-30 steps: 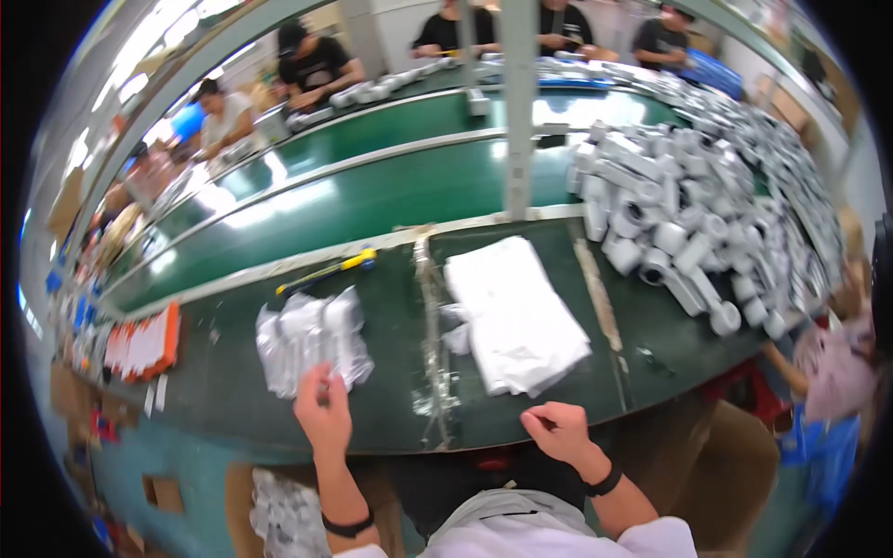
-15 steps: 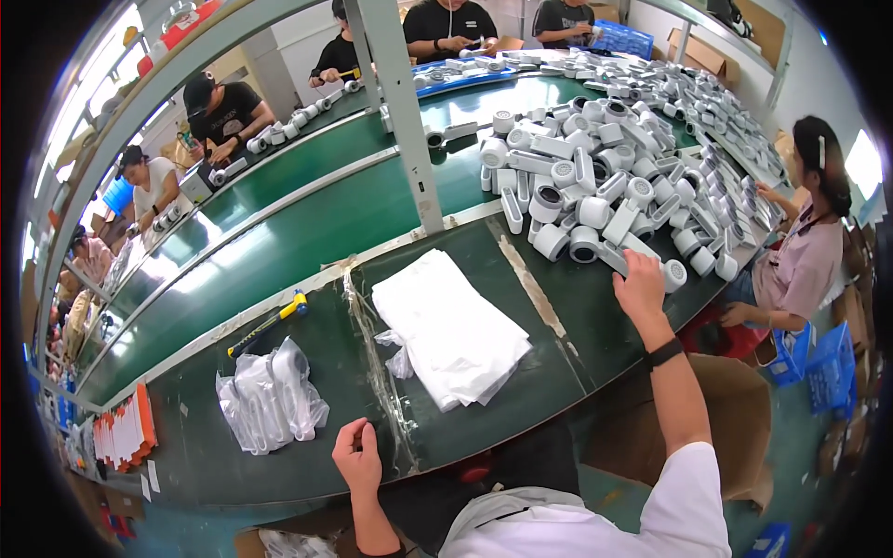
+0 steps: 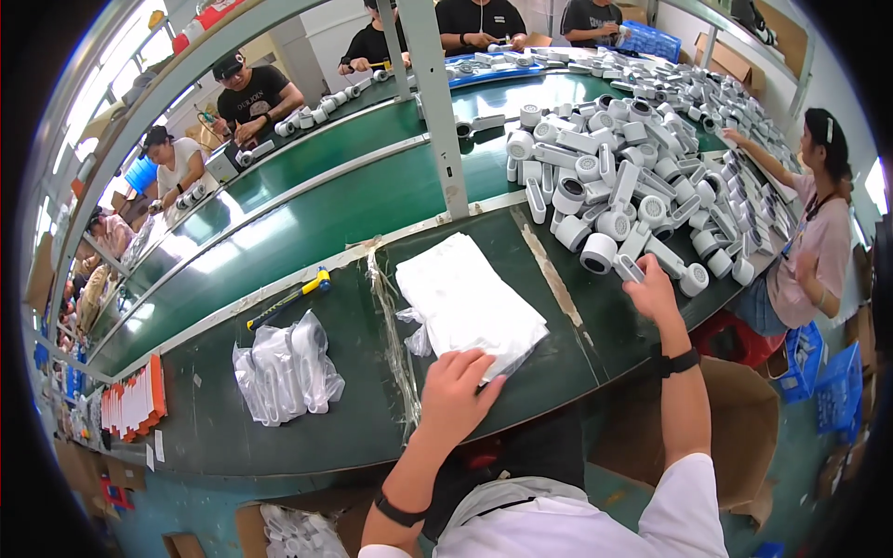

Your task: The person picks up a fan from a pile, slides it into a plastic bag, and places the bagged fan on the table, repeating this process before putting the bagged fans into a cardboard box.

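My right hand (image 3: 653,293) is at the near edge of a big heap of white hand-held devices (image 3: 614,177) with round, grilled heads and flat handles. Its fingers close on the handle end of one white hand-held device (image 3: 629,269), which still lies against the others. A stack of thin white plastic bags (image 3: 470,298) lies flat in the middle of the bench. On its near edge rests my left hand (image 3: 458,395), fingers stretched and thumb apart, gripping nothing. Left of the stack are several devices wrapped in clear bags (image 3: 286,367).
A yellow-and-black hammer (image 3: 290,298) lies behind the wrapped devices. Orange-and-white cartons (image 3: 135,402) stand at the bench's left end. A metal post (image 3: 442,121) rises beside the green conveyor (image 3: 279,223). A co-worker (image 3: 819,232) sits at the right; an open cardboard box (image 3: 716,437) is below my right arm.
My left hand has moved up and right from the bench edge onto the bag stack, its fingers opening out. My right hand now closes on a device's handle. The co-worker at the right reaches farther out.
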The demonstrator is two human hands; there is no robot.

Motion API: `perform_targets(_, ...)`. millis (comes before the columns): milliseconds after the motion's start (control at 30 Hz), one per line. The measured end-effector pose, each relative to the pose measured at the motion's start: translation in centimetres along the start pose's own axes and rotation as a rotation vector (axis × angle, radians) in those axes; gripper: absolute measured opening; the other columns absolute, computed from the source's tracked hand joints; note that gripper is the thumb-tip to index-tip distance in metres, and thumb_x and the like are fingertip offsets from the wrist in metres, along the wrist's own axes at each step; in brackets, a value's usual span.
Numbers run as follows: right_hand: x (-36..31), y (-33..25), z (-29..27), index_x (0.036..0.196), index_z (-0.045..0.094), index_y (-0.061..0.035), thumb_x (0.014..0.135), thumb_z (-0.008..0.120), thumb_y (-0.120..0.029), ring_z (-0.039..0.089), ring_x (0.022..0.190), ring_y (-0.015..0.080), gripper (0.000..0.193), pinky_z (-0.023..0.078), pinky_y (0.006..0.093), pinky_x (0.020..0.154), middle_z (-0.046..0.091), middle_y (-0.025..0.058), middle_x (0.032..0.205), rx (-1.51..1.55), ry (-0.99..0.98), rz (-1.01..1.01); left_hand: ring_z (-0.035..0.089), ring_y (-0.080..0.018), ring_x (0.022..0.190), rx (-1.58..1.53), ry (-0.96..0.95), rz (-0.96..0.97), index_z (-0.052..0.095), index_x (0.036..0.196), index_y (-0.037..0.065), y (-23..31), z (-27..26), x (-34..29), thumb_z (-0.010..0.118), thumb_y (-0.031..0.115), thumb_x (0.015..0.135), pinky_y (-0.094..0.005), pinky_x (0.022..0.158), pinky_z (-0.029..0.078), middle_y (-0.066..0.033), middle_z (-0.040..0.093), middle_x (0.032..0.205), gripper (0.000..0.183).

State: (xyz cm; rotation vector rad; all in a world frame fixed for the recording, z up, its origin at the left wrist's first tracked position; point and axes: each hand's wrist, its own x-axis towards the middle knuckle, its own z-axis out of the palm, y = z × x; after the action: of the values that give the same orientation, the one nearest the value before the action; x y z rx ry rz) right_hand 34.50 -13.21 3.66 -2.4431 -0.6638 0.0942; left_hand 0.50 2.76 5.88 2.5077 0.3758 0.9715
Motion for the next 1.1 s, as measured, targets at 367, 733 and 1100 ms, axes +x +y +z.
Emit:
perform_targets(367, -8.6, -0.6, 0.5, 0.105, 0.059, -0.0017, 0.083, 0.066, -0.007, 0.057, 0.071, 0.0102, 0.024, 0.046, 0.0259, 0.064, 0.061, 0.0030, 0.083, 0.945, -0.284, 0.131, 0.057, -0.0283, 0.081, 0.141, -0.157, -0.066, 0.067, 0.088, 0.008, -1.3, 3.2, 1.5, 0.073, 0.014, 0.076, -0.0386, 0.072, 0.045, -0.0061, 0.065, 0.087, 0.015)
perform_targets(733, -14.3, -6.8, 3.7, 0.112, 0.054, -0.0045, 0.080, 0.070, -0.002, 0.058, 0.065, 0.0106, 0.036, 0.047, 0.0255, 0.060, 0.062, 0.0031, 0.084, 1.242, -0.452, 0.062, 0.060, -0.0320, 0.083, -0.049, -0.088, -0.189, 0.067, 0.098, 0.002, -1.2, 2.7, 2.6, 0.065, 0.011, 0.084, -0.0396, 0.073, 0.047, -0.0131, 0.065, 0.086, 0.017)
perform_targets(1100, -16.0, -8.1, 2.7, 0.116, 0.050, -0.0032, 0.093, 0.057, -0.009, 0.065, 0.070, 0.0194, 0.025, 0.053, 0.0301, 0.060, 0.065, 0.0129, 0.092, 1.300, -0.535, 0.208, 0.057, -0.0273, 0.077, 0.140, -0.138, -0.068, 0.071, 0.091, 0.009, -0.1, 3.0, 2.7, 0.078, 0.029, 0.072, -0.0377, 0.070, 0.046, -0.0076, 0.063, 0.083, 0.028)
